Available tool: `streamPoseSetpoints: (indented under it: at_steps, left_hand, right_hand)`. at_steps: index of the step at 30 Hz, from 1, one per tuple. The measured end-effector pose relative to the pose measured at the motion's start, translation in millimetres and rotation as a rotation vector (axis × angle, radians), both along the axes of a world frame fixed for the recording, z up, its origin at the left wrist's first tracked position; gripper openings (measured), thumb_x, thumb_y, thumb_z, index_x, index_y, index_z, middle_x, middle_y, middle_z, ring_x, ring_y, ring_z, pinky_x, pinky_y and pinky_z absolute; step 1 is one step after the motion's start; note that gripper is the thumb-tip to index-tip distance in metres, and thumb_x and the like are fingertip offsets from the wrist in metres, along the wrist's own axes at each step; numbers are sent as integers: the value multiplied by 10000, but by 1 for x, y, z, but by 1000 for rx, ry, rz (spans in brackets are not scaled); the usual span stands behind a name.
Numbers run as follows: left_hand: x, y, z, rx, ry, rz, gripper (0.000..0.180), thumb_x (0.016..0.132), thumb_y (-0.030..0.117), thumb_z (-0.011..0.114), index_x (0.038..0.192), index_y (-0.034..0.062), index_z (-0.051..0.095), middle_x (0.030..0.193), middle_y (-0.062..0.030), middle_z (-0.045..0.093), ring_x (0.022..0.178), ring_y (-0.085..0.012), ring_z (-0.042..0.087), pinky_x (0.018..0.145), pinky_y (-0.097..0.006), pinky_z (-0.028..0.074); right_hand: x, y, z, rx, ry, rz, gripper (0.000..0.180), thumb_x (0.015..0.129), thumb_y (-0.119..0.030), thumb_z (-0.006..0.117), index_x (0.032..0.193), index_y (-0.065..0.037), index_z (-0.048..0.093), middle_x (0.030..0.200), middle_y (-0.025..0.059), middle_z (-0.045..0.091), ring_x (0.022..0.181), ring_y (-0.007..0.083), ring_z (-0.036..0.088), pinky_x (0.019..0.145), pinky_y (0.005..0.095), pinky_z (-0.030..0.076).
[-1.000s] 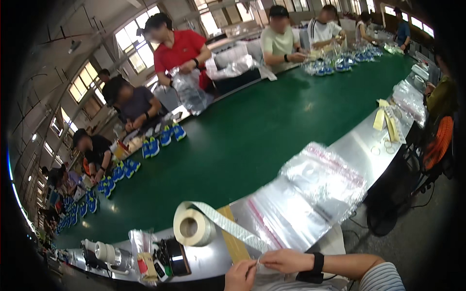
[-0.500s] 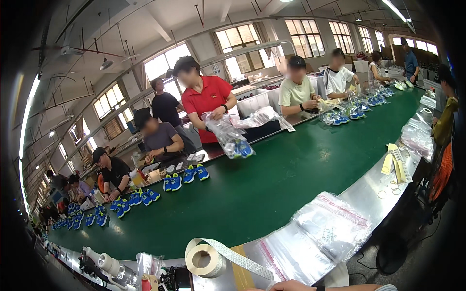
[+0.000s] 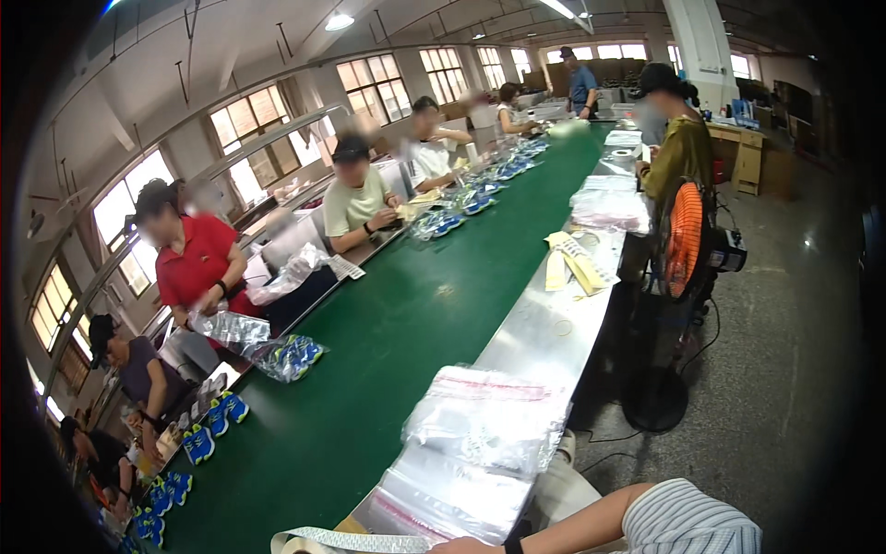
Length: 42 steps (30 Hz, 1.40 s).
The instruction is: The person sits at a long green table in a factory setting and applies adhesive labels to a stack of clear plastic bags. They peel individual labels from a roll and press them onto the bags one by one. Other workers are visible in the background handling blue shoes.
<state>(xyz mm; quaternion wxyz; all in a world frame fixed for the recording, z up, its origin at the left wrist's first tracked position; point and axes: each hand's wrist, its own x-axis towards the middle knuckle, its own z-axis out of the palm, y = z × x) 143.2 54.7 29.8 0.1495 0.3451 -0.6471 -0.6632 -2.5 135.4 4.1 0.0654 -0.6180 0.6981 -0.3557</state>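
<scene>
My right hand (image 3: 459, 547) shows only in part at the lower edge, below a stack of clear plastic bags (image 3: 441, 503). Its fingers are cut off by the picture's edge, so their grip cannot be made out. A white strip of printed labels (image 3: 360, 538) runs from a label roll (image 3: 300, 547) and ends beside this hand. A black band circles my right wrist, and a striped sleeve covers the upper part of that arm. My left hand is outside the picture.
A green conveyor belt (image 3: 388, 342) carries blue shoes (image 3: 197, 443) and bagged shoes (image 3: 286, 357). Co-workers line its far side. Along the metal ledge (image 3: 521, 346) lie more bags (image 3: 489, 406) and yellow-and-white label sheets (image 3: 580, 263). A floor fan (image 3: 685, 240) stands at right.
My view has swung to the right, so the belt and ledge appear shifted left. More of my right forearm and sleeve shows. The person in red has lowered the bagged shoes onto the belt.
</scene>
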Motion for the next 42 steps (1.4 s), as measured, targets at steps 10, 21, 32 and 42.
streamPoseSetpoints:
  at_steps: [10,21,32,42]
  left_hand:
    - [-1,-19,-9,-97,-23,60,230,956,191,517,790,34,545,730,-2,503,653,-96,437,563,-248,392]
    - [-65,-52,-49,-656,183,-521,292,933,135,481,1176,4,577,1276,-158,552,1188,-296,512,928,-386,418]
    - [-47,-43,-73,-1057,-36,-682,436,862,211,568,1253,26,508,1356,-167,470,1303,-322,385,1025,-557,282]
    - [-39,-46,-77,-1040,-72,-673,395,822,186,582,1188,37,573,1350,-154,490,1274,-306,423,1013,-511,321]
  right_hand:
    - [-6,7,-9,-139,-176,36,235,829,-255,553,740,-40,581,731,157,588,701,354,582,599,450,464]
    - [-80,3,-17,-11,-378,-330,288,895,-345,553,912,-62,607,852,114,603,807,288,613,666,367,496]
    - [-79,-14,-50,327,75,-388,407,790,-362,685,973,-30,536,932,135,540,879,303,594,653,387,515]
    - [-65,-10,-46,301,30,-389,319,801,-312,676,954,-68,537,951,111,527,905,285,573,674,399,507]
